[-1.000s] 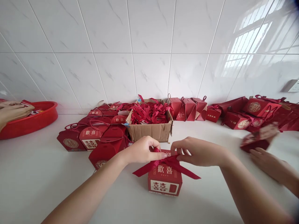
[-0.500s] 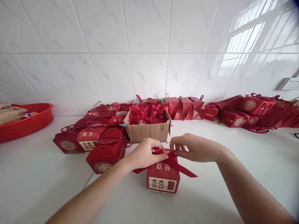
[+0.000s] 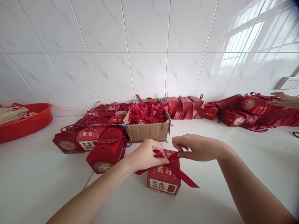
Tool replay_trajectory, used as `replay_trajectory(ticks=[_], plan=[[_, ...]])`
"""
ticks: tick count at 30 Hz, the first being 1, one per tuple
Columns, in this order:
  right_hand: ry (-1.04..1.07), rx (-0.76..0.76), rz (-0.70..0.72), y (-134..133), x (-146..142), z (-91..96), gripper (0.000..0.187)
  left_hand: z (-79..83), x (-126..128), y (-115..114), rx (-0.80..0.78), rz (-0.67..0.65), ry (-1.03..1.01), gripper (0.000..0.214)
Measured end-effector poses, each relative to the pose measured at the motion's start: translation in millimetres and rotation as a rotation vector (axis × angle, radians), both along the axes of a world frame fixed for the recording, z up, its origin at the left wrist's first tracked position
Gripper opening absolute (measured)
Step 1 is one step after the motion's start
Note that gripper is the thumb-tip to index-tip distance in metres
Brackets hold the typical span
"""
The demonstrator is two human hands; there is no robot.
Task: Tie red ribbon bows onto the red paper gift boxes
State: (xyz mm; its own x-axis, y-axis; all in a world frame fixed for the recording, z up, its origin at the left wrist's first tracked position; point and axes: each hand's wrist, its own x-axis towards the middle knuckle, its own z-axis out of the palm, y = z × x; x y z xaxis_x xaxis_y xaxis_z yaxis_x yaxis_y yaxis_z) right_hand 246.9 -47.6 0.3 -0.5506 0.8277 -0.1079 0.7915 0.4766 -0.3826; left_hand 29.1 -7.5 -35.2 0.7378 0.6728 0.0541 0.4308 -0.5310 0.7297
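Note:
A small red gift box (image 3: 163, 177) with gold characters and a white label stands on the white counter in front of me. Dark red ribbon (image 3: 184, 177) crosses its top, one tail hanging off to the right and another sticking out to the left. My left hand (image 3: 151, 154) pinches a loop of the ribbon between thumb and fingers at the top of the box. On the other side my right hand (image 3: 189, 147) is closed on the ribbon with its fingertips. The knot between the hands is partly hidden by my fingers.
Behind the box stands a cardboard carton (image 3: 147, 132) full of red ribbons. Several red gift boxes (image 3: 106, 155) crowd the left, and more red boxes (image 3: 233, 118) line the wall at right. A red basin (image 3: 28, 124) sits far left. Another person's hand (image 3: 286, 100) reaches in at far right.
My right hand has shifted slightly right, drawing the ribbon outward, and the right tail hangs lower. Another person's hand has come into view over the boxes at far right.

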Motion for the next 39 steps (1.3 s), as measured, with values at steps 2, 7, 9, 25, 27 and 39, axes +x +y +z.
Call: replay_trajectory(ticks=[2, 7, 9, 25, 27, 39], plan=[[-0.004, -0.009, -0.004, -0.2, 0.4, 0.1, 0.012, -1.2, 0.0, 0.7, -0.012, 0.011, -0.017, 0.024], [0.006, 0.012, 0.004, -0.2, 0.0, 0.9, 0.012, -5.0, -1.1, 4.5, -0.077, 0.018, -0.067, 0.026], [0.001, 0.016, 0.003, 0.3, -0.4, 1.2, 0.013, -5.4, -1.8, 5.7, -0.071, 0.007, -0.073, 0.024], [0.038, 0.045, -0.171, -18.8, 6.1, 14.4, 0.023, -36.9, 14.2, 10.9, -0.039, 0.189, -0.543, 0.032], [0.061, 0.046, -0.125, -19.0, 0.1, 7.6, 0.046, -54.1, 16.3, 16.3, -0.184, 0.265, -0.688, 0.038], [-0.085, 0.096, -0.07, -17.6, 4.5, -1.0, 0.096, -92.4, 14.2, 35.3, -0.843, 0.336, -0.868, 0.044]])
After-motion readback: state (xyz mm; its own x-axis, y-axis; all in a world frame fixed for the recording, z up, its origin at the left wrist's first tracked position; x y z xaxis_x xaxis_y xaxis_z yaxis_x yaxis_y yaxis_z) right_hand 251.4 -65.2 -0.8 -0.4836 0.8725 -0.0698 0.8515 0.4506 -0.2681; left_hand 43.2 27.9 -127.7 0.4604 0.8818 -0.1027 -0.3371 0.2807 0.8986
